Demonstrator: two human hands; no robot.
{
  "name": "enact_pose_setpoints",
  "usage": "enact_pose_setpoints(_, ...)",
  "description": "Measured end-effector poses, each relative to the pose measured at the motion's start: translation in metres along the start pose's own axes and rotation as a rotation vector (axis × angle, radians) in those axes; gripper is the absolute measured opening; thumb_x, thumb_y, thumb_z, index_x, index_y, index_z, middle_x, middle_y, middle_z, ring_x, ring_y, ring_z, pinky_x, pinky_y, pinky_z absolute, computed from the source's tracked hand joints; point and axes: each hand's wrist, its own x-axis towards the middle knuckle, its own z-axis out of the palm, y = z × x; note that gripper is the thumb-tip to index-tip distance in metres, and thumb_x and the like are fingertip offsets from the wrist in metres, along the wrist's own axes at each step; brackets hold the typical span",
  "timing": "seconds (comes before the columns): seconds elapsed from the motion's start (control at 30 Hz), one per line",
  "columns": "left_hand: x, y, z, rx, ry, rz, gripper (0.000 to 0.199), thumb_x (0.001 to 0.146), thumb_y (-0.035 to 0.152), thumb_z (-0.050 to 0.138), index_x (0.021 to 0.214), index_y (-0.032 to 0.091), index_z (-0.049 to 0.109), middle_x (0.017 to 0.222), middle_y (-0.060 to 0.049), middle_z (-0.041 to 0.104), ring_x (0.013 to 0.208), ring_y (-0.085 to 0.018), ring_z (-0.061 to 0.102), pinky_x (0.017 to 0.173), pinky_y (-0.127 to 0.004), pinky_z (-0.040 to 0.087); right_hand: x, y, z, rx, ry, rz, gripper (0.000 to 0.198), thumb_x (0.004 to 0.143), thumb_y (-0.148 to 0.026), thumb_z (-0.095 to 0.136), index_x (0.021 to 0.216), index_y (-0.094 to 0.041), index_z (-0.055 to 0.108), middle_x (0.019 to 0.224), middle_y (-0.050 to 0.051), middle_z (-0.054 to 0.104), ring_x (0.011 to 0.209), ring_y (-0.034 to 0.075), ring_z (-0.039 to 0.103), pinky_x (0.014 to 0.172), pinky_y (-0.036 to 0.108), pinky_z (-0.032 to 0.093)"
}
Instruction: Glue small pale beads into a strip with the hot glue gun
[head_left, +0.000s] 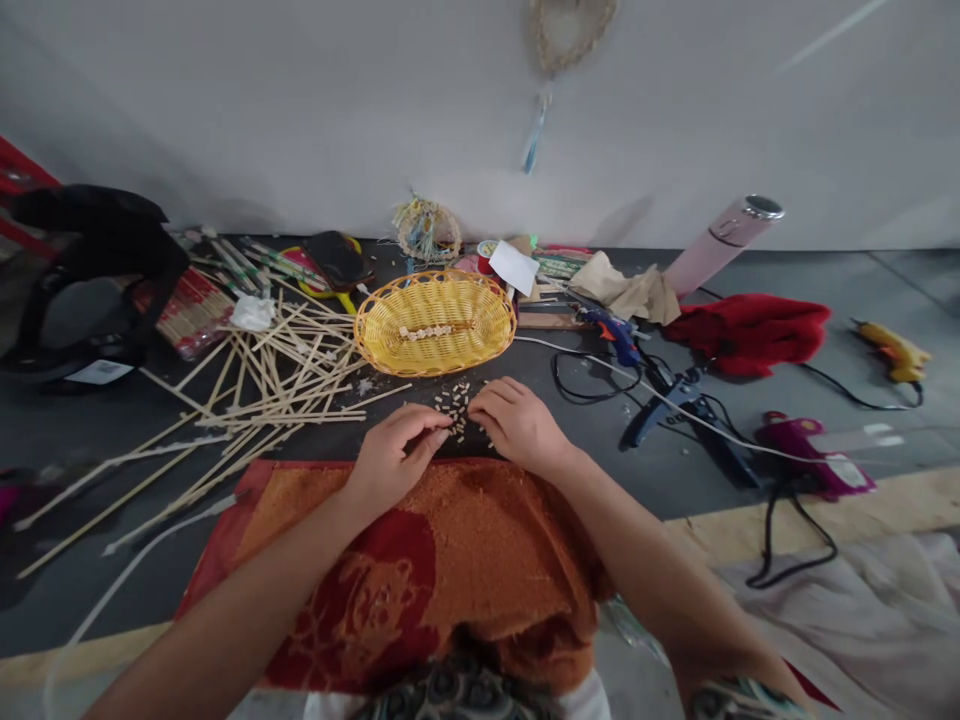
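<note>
Small cut pieces of wooden stick lie scattered on the dark tabletop between my hands. My left hand is at their left edge, thumb and forefinger pinched together; what is between the tips is too small to make out. On the other side my right hand rests with its fingers curled and pressed together, its fingertips by the pieces and whatever they hold hidden. Just beyond stands a yellow woven basket, with a short row of joined pale pieces inside. An orange and red towel lies under my wrists.
Long thin sticks sprawl at the left, beside a black strapped object. To the right are a blue glue gun, blue-handled cutters, a red cloth, a pink flask and a yellow glue gun. Cables cross the table.
</note>
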Motion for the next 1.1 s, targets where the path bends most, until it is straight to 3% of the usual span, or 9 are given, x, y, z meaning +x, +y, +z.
enact_pose_setpoints(0.13,-0.002,0.006,0.001,-0.402,-0.061,-0.312,0.026,0.089,0.036,0.056,0.106,0.018,0.065,0.076,-0.002,0.061,0.052,-0.009,0.054,0.048,-0.021,0.046,-0.001,-0.012,0.000,0.233,0.187,-0.126,0.012,0.093,-0.017,0.049,0.094,-0.019,0.061,0.092,0.007,0.063,0.088,0.018,0.054,0.082,0.035,0.048)
enact_pose_setpoints(0.23,-0.003,0.010,0.000,-0.563,-0.134,-0.394,0.032,0.087,0.041,0.058,0.106,0.017,0.064,0.073,0.000,0.058,0.049,-0.008,0.053,0.044,-0.020,0.046,-0.004,-0.023,0.006,0.306,0.235,-0.132,0.012,0.092,-0.016,0.051,0.096,-0.022,0.061,0.095,0.007,0.058,0.089,0.018,0.055,0.080,0.034,0.050)
enact_pose_setpoints(0.37,-0.004,0.013,-0.001,-0.619,-0.198,-0.427,0.031,0.085,0.043,0.060,0.098,0.015,0.066,0.070,0.000,0.058,0.052,-0.009,0.055,0.049,-0.022,0.050,-0.007,-0.031,0.013,0.392,0.237,-0.102,0.015,0.091,-0.015,0.052,0.099,-0.024,0.060,0.098,0.006,0.053,0.090,0.016,0.055,0.078,0.032,0.052)
enact_pose_setpoints(0.6,-0.002,0.010,-0.004,-0.685,-0.159,-0.475,0.028,0.079,0.042,0.068,0.081,0.014,0.064,0.062,0.003,0.055,0.051,-0.008,0.052,0.050,-0.020,0.047,-0.005,-0.030,0.015,0.447,0.187,-0.116,0.017,0.091,-0.012,0.051,0.102,-0.023,0.058,0.100,0.007,0.057,0.093,0.017,0.057,0.082,0.033,0.052)
enact_pose_setpoints(1.1,-0.001,0.003,-0.001,-0.630,-0.198,-0.473,0.029,0.082,0.043,0.064,0.088,0.014,0.064,0.070,0.001,0.057,0.054,-0.008,0.052,0.054,-0.021,0.045,-0.002,-0.024,0.009,0.430,0.084,-0.092,0.017,0.093,-0.014,0.047,0.101,-0.020,0.060,0.097,0.008,0.061,0.093,0.016,0.059,0.083,0.031,0.052)
